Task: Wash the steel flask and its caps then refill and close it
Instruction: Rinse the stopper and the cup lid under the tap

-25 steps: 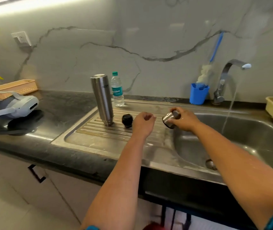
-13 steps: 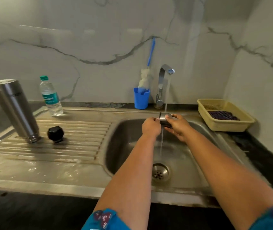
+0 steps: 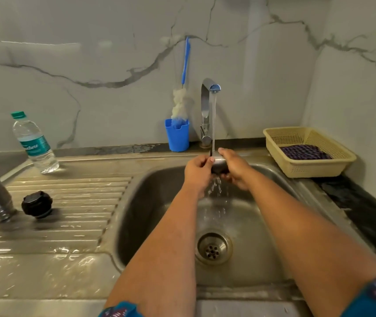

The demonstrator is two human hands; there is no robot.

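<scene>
There is one view only, from a wide-angle camera on the person's head, so no second view shares any of the scene. It looks forward and down over both forearms into the sink [image 3: 150, 202], close above it, facing the marble wall behind the tap [image 3: 207, 106]. The drain sits low in the middle of the frame. The drainboard [image 3: 68, 202] fills the left side, cut off at the edge, and a basket [image 3: 308, 168] stands at the right.

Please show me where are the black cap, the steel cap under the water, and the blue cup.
black cap [image 3: 36, 203]: head view, on its top face.
steel cap [image 3: 219, 162]: head view, on the bare side between both hands.
blue cup [image 3: 177, 138]: head view, on its front wall.
</scene>
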